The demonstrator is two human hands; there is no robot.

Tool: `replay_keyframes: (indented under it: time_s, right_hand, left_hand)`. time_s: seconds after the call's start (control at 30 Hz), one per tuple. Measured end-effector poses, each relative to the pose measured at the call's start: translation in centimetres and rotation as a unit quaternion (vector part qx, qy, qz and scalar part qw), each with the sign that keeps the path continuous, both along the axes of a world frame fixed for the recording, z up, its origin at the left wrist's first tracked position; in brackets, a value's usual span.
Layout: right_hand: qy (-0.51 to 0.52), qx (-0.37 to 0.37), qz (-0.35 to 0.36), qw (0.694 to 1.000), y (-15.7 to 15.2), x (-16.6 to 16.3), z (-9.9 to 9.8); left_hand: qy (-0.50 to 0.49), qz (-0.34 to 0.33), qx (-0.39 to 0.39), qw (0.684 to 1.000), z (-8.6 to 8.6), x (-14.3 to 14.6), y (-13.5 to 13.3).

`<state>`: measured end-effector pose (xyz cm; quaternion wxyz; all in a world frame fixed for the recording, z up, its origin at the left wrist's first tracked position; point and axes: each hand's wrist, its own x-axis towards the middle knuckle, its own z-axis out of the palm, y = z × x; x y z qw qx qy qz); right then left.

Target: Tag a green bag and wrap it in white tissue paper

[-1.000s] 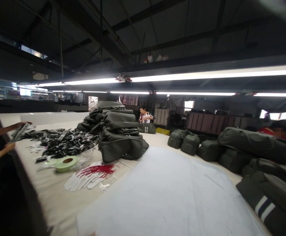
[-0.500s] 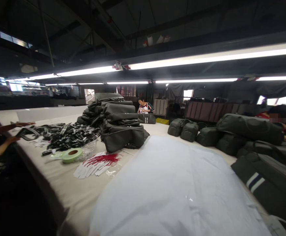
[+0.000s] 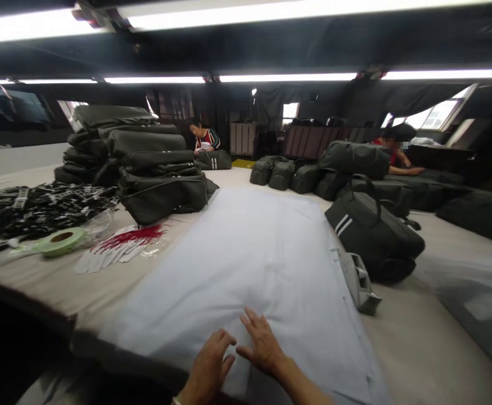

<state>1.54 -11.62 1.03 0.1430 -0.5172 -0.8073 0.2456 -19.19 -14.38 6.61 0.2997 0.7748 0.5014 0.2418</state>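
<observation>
A stack of pale, translucent plastic sheets [image 3: 250,264] lies across the table in front of me. At the stack's near edge, my left hand [image 3: 210,360] is open, its fingers slightly curved and the thumb apart. My right hand [image 3: 263,342] is just beside it, fingers spread over the top sheet. I cannot tell whether either hand presses on the plastic. Nothing shows in either hand. To their left lie white tags with red strings [image 3: 121,246].
Folded dark bags [image 3: 161,197] are piled at the back left, near black straps [image 3: 47,208] and a pale green tape roll [image 3: 62,242]. A dark striped duffel bag [image 3: 372,230] stands right of the sheets, beside a grey strap bundle [image 3: 358,281]. Two people work farther back.
The view has swung right and tilted down. Both my hands are now in sight over the near end of the plastic sheets.
</observation>
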Motion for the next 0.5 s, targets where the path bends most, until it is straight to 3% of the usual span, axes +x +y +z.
replay_keyframes:
  time_s: [0.1,0.17,0.23,0.3,0.37,0.43,0.5]
  right_hand:
    - [0.073,0.102,-0.065,0.990,-0.4,4.0,3.8]
    - [0.129,0.176,-0.142,0.966,-0.7,9.7,5.7]
    - [0.166,0.205,-0.280,0.923,-0.9,17.2,7.0]
    - [0.167,0.204,-0.434,0.861,-1.1,25.0,7.9]
    - [0.151,0.189,-0.532,0.812,-1.0,31.7,8.3]
    - [0.144,0.158,-0.574,0.790,-0.5,36.5,8.2]
    - [0.151,0.127,-0.581,0.790,0.5,39.2,7.4]
  left_hand:
    - [0.052,-0.010,-0.032,0.998,-0.3,2.6,-0.7]
    - [0.067,0.007,-0.036,0.997,-0.9,2.9,-1.0]
    - [0.087,0.019,-0.043,0.995,-1.8,2.8,-1.1]
    - [0.118,0.028,-0.052,0.991,-3.1,2.6,-1.2]
    - [0.144,0.043,-0.049,0.987,-4.3,2.1,-1.1]
    - [0.151,0.081,-0.031,0.985,-5.0,1.6,-1.1]
    - [0.146,0.142,-0.024,0.979,-4.8,0.9,-1.5]
